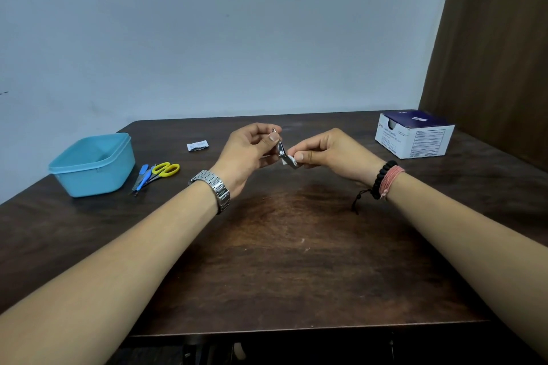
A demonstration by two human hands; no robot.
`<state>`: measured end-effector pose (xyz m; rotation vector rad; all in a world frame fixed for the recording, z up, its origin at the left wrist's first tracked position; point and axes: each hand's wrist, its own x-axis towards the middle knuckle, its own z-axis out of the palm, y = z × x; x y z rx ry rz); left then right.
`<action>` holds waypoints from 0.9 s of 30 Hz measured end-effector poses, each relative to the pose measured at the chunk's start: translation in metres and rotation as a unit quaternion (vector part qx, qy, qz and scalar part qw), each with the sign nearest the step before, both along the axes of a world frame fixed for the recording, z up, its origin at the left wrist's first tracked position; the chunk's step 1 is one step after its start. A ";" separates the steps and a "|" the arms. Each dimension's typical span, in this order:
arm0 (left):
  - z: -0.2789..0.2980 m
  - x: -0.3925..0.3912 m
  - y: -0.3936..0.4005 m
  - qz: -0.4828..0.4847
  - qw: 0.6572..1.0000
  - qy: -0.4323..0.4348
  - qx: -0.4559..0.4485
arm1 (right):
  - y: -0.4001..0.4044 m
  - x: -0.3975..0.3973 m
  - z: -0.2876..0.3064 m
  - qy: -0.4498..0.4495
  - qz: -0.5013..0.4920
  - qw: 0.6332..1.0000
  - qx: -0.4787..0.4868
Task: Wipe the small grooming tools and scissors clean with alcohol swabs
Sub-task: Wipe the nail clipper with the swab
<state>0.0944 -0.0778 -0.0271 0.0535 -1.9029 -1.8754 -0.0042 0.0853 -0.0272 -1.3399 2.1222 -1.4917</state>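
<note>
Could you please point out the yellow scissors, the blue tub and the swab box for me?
Scissors [169, 169], head view, on the yellow handles.
Tub [98, 176], head view, on its front wall.
Swab box [427, 142], head view, on its white front.

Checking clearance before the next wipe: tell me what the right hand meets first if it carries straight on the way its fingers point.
The right hand, pinching a white swab, points leftward; it meets the nail clipper in the left hand, apparently already touching.

A blue tub [92, 166] sits on the dark wooden table [296, 246]
</note>
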 end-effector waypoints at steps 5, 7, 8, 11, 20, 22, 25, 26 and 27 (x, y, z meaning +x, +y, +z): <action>0.000 0.000 0.002 -0.010 1.000 0.003 0.014 | -0.002 0.000 -0.003 0.017 -0.003 1.000 -0.004; 0.001 0.000 0.001 -0.009 0.999 0.006 0.045 | -0.003 0.000 -0.003 0.025 -0.001 1.000 0.000; 0.002 0.000 0.000 -0.007 0.998 0.008 0.065 | -0.003 0.001 -0.003 0.028 0.000 1.000 0.005; 0.005 0.000 -0.002 -0.001 0.994 0.015 0.110 | -0.004 0.000 -0.004 0.035 -0.003 0.999 0.018; 0.003 -0.002 -0.002 -0.013 0.990 0.003 0.137 | -0.006 0.002 -0.004 0.010 -0.008 0.999 -0.035; 0.005 -0.002 -0.005 -0.004 0.988 0.007 0.154 | -0.006 0.002 -0.004 0.008 -0.002 0.999 -0.031; 0.005 -0.002 -0.007 0.001 0.986 0.006 0.164 | -0.004 0.001 -0.004 0.007 0.001 1.000 -0.024; 0.004 -0.002 -0.007 -0.002 0.987 0.003 0.162 | -0.004 0.001 -0.004 0.007 -0.001 1.000 -0.027; 0.003 -0.002 -0.006 -0.006 0.987 -0.001 0.160 | -0.004 0.001 -0.004 0.007 -0.003 0.999 -0.033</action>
